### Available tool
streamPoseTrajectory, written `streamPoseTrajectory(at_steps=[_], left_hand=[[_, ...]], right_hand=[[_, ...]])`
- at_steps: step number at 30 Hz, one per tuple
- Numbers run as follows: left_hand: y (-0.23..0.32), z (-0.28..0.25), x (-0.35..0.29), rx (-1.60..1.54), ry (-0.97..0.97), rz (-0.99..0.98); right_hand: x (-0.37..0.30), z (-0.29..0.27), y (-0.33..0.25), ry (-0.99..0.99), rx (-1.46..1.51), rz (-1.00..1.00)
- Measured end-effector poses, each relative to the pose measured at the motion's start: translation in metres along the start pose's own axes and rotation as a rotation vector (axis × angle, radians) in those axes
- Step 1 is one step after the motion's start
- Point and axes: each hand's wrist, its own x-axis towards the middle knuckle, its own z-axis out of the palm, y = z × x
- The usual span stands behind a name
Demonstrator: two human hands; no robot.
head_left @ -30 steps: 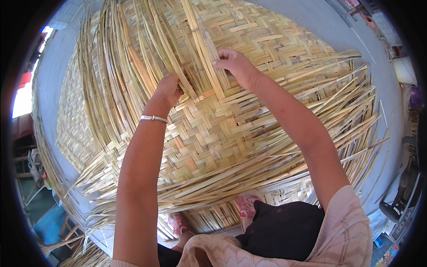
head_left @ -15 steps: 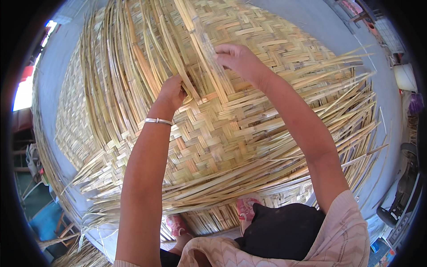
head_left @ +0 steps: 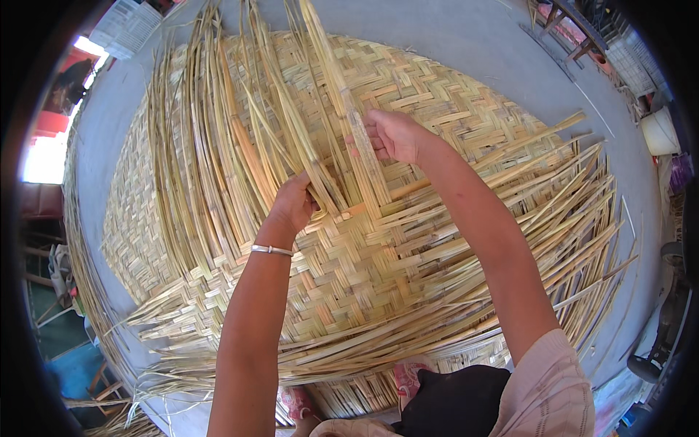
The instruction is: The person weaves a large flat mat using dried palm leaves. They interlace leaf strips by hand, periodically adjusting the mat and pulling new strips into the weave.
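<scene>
Strip (head_left: pixel 373 171) lies against the right hand (head_left: pixel 397 137).

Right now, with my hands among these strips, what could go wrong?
Your bare left hand and right hand might pick up splinters from the upright strips beside them. The bracelet on your left wrist could snag on a strip. The crosswise strips in front of your pink shoes might catch a foot if you step forward.
</scene>
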Motion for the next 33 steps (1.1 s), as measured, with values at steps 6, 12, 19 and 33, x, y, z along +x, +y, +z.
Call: streamPoseTrajectory(at_steps=[6,12,19,33], left_hand=[[0.015,-0.008,0.0,0.097,-0.212,-0.079],[0.034,0.0,-0.014,0.259,-0.497,-0.081],[0.058,0.02,-0.012,0.573,-0.528,-0.158],[0.042,0.01,-0.007,0.793,-0.318,-0.058]], right_hand=[[0.015,-0.002,-0.002,-0.101,-0.151,0.013],[0.023,0.011,0.005,-0.198,-0.187,-0.017],[0.043,0.022,0.018,-0.338,-0.09,-0.037],[-0.024,-0.002,0.053,0.325,0.105,-0.257]])
